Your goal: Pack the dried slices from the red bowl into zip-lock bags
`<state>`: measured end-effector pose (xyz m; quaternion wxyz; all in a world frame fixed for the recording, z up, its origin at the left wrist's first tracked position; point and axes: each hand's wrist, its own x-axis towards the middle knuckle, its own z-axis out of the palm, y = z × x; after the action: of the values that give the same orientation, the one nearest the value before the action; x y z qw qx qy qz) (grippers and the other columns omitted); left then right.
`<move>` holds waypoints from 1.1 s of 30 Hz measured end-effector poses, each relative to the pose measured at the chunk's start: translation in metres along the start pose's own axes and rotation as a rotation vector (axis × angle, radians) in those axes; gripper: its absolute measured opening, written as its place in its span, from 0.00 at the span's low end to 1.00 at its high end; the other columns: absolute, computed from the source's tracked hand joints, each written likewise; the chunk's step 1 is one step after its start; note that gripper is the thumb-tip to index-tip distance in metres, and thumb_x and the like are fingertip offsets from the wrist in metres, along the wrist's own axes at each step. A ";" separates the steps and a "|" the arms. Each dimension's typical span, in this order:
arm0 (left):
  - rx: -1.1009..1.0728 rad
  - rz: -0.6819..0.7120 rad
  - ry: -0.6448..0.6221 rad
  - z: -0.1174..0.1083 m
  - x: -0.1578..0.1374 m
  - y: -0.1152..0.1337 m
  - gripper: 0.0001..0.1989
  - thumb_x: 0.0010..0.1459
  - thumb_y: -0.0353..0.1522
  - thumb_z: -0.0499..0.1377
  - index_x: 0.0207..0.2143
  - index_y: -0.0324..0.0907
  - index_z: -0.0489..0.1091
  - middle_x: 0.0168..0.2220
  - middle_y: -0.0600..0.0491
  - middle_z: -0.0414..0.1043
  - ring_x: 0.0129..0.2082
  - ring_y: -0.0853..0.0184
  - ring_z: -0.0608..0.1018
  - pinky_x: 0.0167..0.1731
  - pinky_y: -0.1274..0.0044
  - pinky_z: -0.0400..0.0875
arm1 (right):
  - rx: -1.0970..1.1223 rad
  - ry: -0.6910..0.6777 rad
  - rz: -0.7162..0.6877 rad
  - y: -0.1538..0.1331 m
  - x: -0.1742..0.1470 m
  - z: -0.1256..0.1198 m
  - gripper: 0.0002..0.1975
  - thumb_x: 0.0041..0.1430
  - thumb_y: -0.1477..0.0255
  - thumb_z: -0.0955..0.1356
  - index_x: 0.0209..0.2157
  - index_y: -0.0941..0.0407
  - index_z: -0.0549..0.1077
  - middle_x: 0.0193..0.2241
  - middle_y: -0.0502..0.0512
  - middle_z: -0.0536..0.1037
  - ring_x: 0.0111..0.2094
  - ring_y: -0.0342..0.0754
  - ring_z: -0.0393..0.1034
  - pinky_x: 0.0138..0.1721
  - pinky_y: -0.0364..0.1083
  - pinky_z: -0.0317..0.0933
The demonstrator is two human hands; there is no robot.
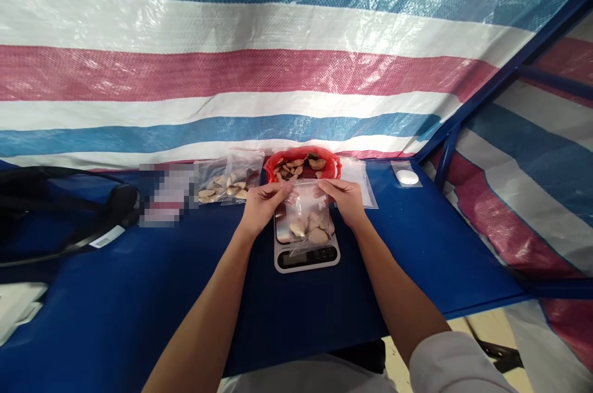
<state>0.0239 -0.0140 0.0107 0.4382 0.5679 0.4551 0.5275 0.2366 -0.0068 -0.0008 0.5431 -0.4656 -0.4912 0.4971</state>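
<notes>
Between my two hands a clear zip bag [309, 220] holds several pale, flat slices that look dried. My left hand [264, 204] pinches its upper left edge, and my right hand [343, 198] pinches its upper right edge. The bag hangs over a white kitchen scale [306, 262] with a dark display strip; whether it touches the scale I cannot tell. Just behind, a red plastic bag [337, 165] stands open with brown dried slices [296, 167] in it. To the left of my left hand lie filled clear bags [227, 186] with similar pale slices.
White sheets or flat bags [364, 180] lie right of the red bag. A small white case [407, 177] sits at the right back. Black straps [113, 207] and a white device [18, 306] are on the left of the blue table [185, 294]. Striped sheeting [231, 71] hangs behind.
</notes>
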 end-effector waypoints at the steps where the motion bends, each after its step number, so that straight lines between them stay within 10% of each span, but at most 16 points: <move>1: 0.003 0.008 0.012 0.000 0.000 0.000 0.19 0.51 0.48 0.70 0.31 0.40 0.84 0.26 0.51 0.81 0.26 0.65 0.78 0.29 0.76 0.74 | 0.007 0.000 -0.004 0.000 0.000 0.001 0.18 0.48 0.55 0.77 0.33 0.55 0.84 0.28 0.55 0.84 0.30 0.51 0.79 0.26 0.45 0.71; 17: -0.064 0.125 0.235 -0.011 0.004 0.007 0.16 0.56 0.44 0.67 0.37 0.41 0.84 0.34 0.49 0.84 0.35 0.60 0.83 0.39 0.70 0.79 | -0.007 -0.114 0.022 -0.013 -0.011 0.025 0.17 0.46 0.58 0.78 0.34 0.54 0.82 0.29 0.52 0.84 0.30 0.50 0.81 0.29 0.47 0.76; 22: 0.177 0.188 0.199 -0.054 -0.001 0.025 0.17 0.61 0.44 0.64 0.39 0.40 0.82 0.28 0.51 0.82 0.26 0.65 0.80 0.29 0.76 0.75 | 0.050 -0.160 0.036 -0.024 -0.004 0.061 0.17 0.48 0.58 0.78 0.36 0.54 0.82 0.31 0.52 0.83 0.32 0.50 0.80 0.30 0.47 0.77; 33: 0.842 0.603 0.434 -0.142 -0.022 0.029 0.11 0.66 0.36 0.58 0.40 0.43 0.80 0.38 0.47 0.82 0.38 0.59 0.82 0.43 0.71 0.75 | 0.050 -0.311 -0.082 -0.026 0.038 0.172 0.14 0.50 0.59 0.76 0.35 0.54 0.81 0.39 0.54 0.84 0.42 0.54 0.80 0.37 0.47 0.76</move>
<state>-0.1166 -0.0391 0.0430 -0.1005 0.6773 0.5237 0.5068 0.0681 0.0325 0.0421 0.4919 -0.3490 -0.5753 0.5525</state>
